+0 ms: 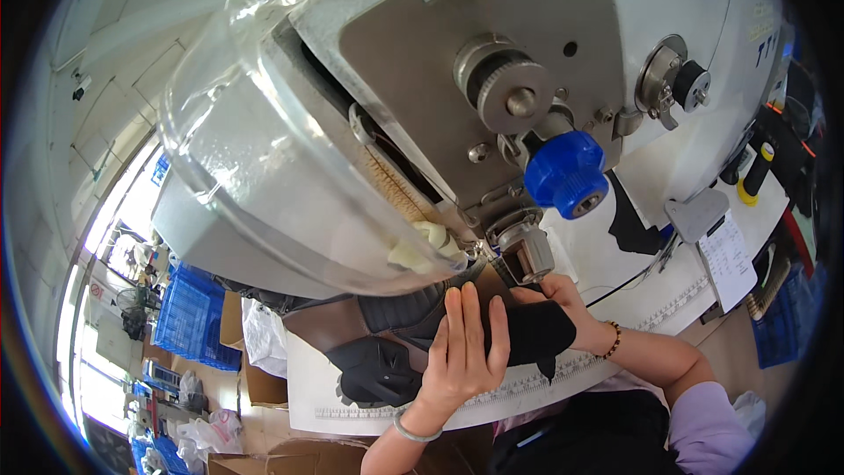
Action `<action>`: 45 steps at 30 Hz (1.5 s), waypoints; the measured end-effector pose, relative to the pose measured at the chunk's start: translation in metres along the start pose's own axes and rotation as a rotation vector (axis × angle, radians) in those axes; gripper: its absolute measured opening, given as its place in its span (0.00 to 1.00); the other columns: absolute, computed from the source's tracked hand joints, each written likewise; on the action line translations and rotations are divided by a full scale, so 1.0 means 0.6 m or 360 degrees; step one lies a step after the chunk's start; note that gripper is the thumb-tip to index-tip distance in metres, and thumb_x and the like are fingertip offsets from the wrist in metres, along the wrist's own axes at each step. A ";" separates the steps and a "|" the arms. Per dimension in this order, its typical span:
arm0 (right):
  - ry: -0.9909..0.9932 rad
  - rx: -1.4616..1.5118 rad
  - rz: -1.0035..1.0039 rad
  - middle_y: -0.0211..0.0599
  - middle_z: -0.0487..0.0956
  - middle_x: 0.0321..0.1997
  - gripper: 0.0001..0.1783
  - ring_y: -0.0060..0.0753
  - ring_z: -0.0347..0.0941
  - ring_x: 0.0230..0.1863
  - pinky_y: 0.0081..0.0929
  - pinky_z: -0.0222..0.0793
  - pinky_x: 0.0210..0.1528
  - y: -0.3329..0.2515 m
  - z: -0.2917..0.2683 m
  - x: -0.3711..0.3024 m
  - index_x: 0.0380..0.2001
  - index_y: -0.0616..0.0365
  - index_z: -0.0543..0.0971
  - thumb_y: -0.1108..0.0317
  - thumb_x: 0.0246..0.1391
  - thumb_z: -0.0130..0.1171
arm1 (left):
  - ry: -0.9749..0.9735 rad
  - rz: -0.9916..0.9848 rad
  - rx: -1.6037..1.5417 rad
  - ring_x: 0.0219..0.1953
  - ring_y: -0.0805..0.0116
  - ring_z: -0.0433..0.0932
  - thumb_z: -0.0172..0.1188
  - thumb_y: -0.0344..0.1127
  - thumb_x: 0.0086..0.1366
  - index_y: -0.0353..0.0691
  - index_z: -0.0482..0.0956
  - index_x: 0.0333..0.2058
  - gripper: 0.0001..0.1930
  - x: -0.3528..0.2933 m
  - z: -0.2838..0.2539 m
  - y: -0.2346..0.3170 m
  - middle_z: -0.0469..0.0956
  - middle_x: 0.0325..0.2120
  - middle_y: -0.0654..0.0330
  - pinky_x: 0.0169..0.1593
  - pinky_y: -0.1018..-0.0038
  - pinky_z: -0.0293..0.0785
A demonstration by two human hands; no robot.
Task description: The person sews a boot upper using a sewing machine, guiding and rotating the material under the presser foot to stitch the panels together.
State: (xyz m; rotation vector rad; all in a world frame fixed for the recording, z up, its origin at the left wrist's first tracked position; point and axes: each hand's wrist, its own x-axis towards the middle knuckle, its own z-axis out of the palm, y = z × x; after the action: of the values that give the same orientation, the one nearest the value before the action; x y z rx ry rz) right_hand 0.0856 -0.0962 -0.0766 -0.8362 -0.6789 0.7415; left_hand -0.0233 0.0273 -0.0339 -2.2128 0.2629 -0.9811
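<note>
A brown and black leather-like piece (pixel 409 312), made of several panels, lies under the needle area of a large sewing machine (pixel 396 35). My left hand (pixel 466 352) rests on it with fingers stretched out flat, just in front of the needle. On the other side, my right hand (pixel 567 299) grips the raised black flap (pixel 536 334) of the piece close to the presser foot; the flap partly hides its fingers. A bunched black part (pixel 378 374) hangs at the left. The clear guard (pixel 255 149) covers the needle bar's left side.
A blue knob (pixel 567 174) and metal dials stand out from the machine head. On the white table with a printed ruler (pixel 677 299) lie black cut pieces (pixel 629 220), scissors (pixel 673 246) and a written sheet (pixel 728 262). Blue crates (pixel 198 312) and cartons stand at left.
</note>
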 end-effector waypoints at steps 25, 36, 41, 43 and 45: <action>0.0033 -0.0103 0.0006 0.24 0.75 0.32 0.12 0.09 0.68 0.32 0.11 0.65 0.32 0.009 0.003 -0.002 0.41 0.63 0.72 0.66 0.59 0.51 | 0.0116 -0.0025 -0.0102 0.43 0.59 0.78 0.48 0.32 0.62 0.39 0.69 0.45 0.13 -0.015 0.023 -0.009 0.78 0.38 0.49 0.37 0.79 0.65; -0.0019 -0.0125 -0.0240 0.23 0.72 0.33 0.11 0.08 0.65 0.34 0.10 0.64 0.34 0.022 0.001 -0.003 0.40 0.63 0.70 0.67 0.59 0.51 | 0.0093 -0.0130 -0.0164 0.44 0.59 0.77 0.47 0.31 0.62 0.40 0.69 0.46 0.13 -0.018 0.025 0.001 0.77 0.40 0.50 0.38 0.77 0.63; -0.0054 -0.0185 -0.0247 0.24 0.72 0.36 0.13 0.09 0.66 0.36 0.10 0.65 0.36 0.029 -0.001 -0.002 0.43 0.64 0.69 0.68 0.58 0.52 | 0.0097 -0.0132 -0.0176 0.44 0.59 0.77 0.46 0.31 0.62 0.39 0.68 0.47 0.14 -0.020 0.025 -0.001 0.77 0.41 0.49 0.38 0.76 0.63; -0.0066 -0.0158 -0.0245 0.24 0.73 0.37 0.15 0.10 0.66 0.37 0.10 0.65 0.37 0.032 -0.002 -0.003 0.45 0.64 0.69 0.67 0.58 0.52 | 0.0128 -0.0114 -0.0195 0.44 0.59 0.77 0.46 0.30 0.62 0.39 0.68 0.46 0.14 -0.019 0.026 -0.003 0.77 0.41 0.49 0.39 0.76 0.63; -0.0024 -0.0015 -0.0134 0.26 0.73 0.39 0.18 0.11 0.67 0.39 0.11 0.66 0.38 0.023 0.004 -0.004 0.48 0.64 0.69 0.66 0.57 0.53 | 0.0126 -0.0121 -0.0207 0.44 0.60 0.78 0.46 0.30 0.62 0.39 0.68 0.46 0.13 -0.021 0.026 -0.004 0.77 0.40 0.49 0.39 0.76 0.63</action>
State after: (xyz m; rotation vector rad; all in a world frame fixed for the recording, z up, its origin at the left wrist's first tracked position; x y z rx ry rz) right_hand 0.0783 -0.0910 -0.0876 -0.8066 -0.7273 0.6700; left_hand -0.0212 0.0427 -0.0469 -2.3184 0.2879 -1.1233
